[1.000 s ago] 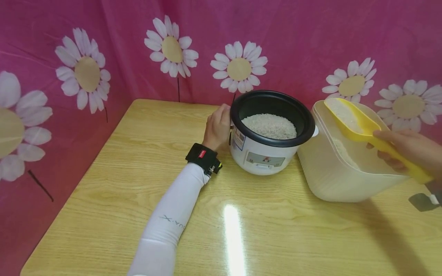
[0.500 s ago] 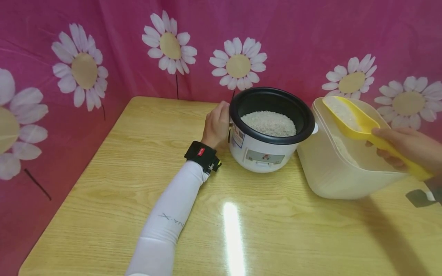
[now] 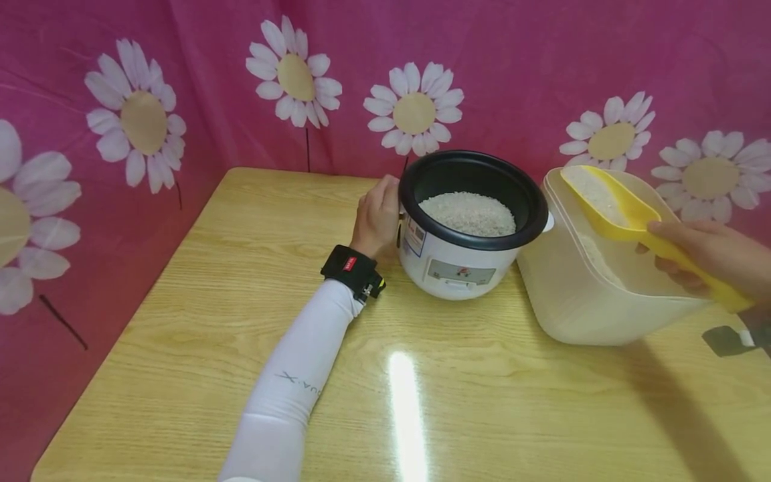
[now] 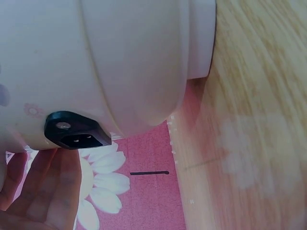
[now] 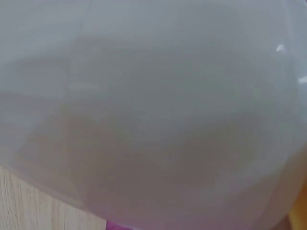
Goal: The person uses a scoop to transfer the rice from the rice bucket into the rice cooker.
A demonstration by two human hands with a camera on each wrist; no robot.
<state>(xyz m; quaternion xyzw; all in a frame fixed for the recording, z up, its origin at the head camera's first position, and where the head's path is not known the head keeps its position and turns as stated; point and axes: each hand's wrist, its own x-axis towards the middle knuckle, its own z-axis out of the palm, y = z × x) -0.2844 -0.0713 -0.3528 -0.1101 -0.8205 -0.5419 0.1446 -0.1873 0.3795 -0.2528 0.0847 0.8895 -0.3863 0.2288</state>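
Observation:
A white rice cooker (image 3: pixel 448 271) with a black inner pot (image 3: pixel 524 231) stands on the wooden table, uncooked rice (image 3: pixel 470 213) inside. My left hand (image 3: pixel 376 217) holds the cooker at its left side. The left wrist view shows fingers (image 4: pixel 62 184) against the white wall beside a black power socket (image 4: pixel 76 132). My right hand (image 3: pixel 707 254) grips a yellow scoop (image 3: pixel 620 217) by its handle, level over a translucent rice bin (image 3: pixel 584 304). Rice lies in the scoop's bowl. The bin's wall fills most of the right wrist view.
The bin stands just right of the cooker, with more rice (image 3: pixel 599 264) inside it. A pink cloth (image 3: pixel 494 73) printed with daisies hangs behind and left of the table (image 3: pixel 241 268). A bright light reflection (image 3: pixel 406 408) lies on the tabletop in front.
The head view has tilted slightly, so everything sits a little higher in it. Both hands keep their holds, and the scoop stays over the bin.

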